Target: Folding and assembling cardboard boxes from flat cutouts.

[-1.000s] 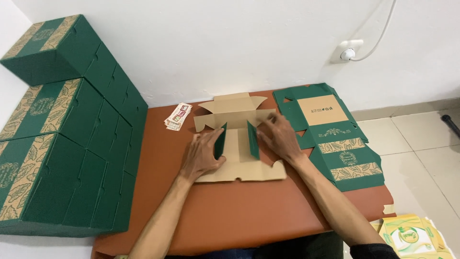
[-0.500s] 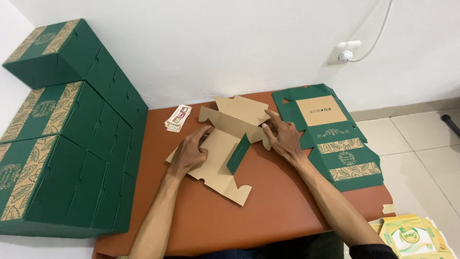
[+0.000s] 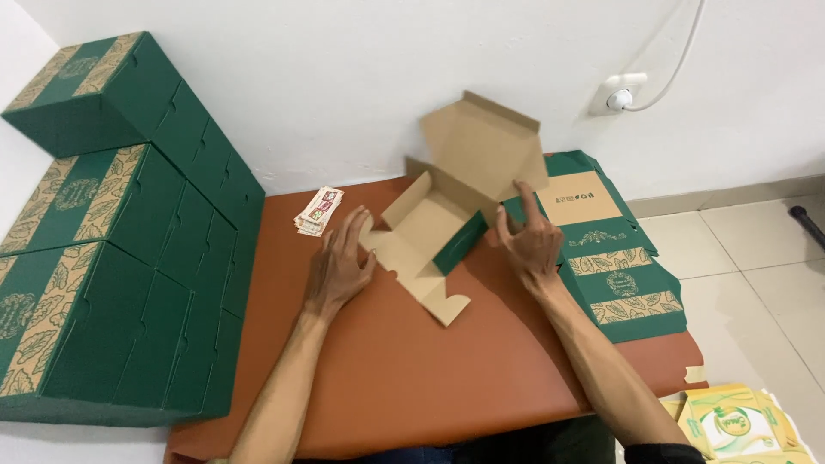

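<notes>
White wall (image 3: 344, 77) across the back, tiled floor (image 3: 756, 258) at right. Brown-orange table (image 3: 412, 378) fills the middle.

Stacked green boxes (image 3: 112, 241) take the whole left side – finished, closed, tan leaf-pattern bands on top, three tiers high, butted against the table's left edge.

Pile of flat green box blanks (image 3: 619, 258) on the table's right part, just beside the right hand; top blank shows a tan panel and leaf bands.

Half-folded cardboard box (image 3: 438, 223) sits mid-table near the back, between the two hands – kraft inside facing up, green outside showing on one raised side wall. Lid panel stands up and tilts toward the wall, side flaps partly raised, one front flap lying flat on the table toward the person.

Left hand (image 3: 337, 266) lies palm down on the table, fingers stretched nearly straight, tips touching the box's left flap edge. Grips nothing.

Right hand (image 3: 531, 241) is at the box's right side, fingers spread and curled loosely, index pointing up near the lid's lower corner. Open – can't tell if the tips actually touch the cardboard; not clamped on anything.

Yellow-green printed packets (image 3: 739, 425) on the floor, bottom right corner.

Wall socket (image 3: 617, 94) with white cable running up, above the blanks.

Small stack of banknotes (image 3: 318, 210) on the table's back-left, near the left hand, apart from the box.
</notes>
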